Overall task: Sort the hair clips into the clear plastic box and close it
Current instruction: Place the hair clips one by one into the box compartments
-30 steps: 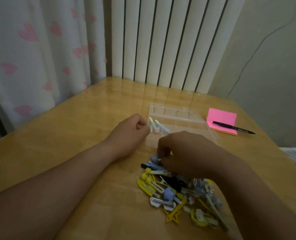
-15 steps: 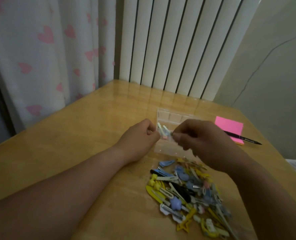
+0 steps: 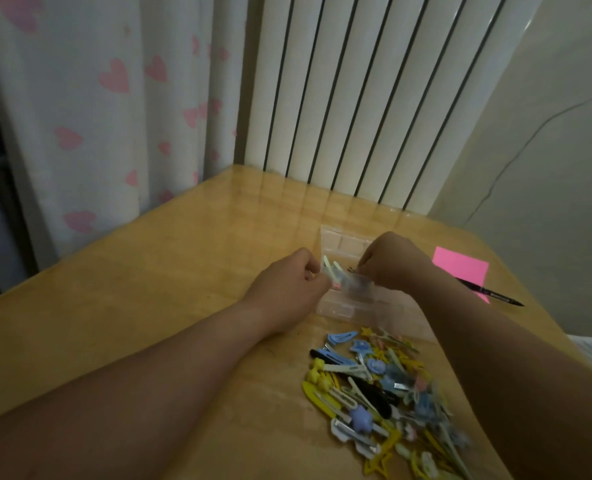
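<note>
From where I stand, the left half of the table (image 3: 142, 327) is open wood, free from the near edge up to the curtain (image 3: 97, 109) and radiator (image 3: 356, 98) that close off the far side. The left hand (image 3: 287, 289) and right hand (image 3: 394, 261) meet over the clear plastic box (image 3: 356, 308), covering it from above. The heap of hair clips (image 3: 377, 389) fills the gap between the forearms. The pink notepad (image 3: 460, 268) and pen (image 3: 491, 294) crowd the right side.

Left grip (image 3: 287, 289), right grip (image 3: 394, 261): bare hands. Forearms (image 3: 170, 375) bare right to frame edge.
</note>
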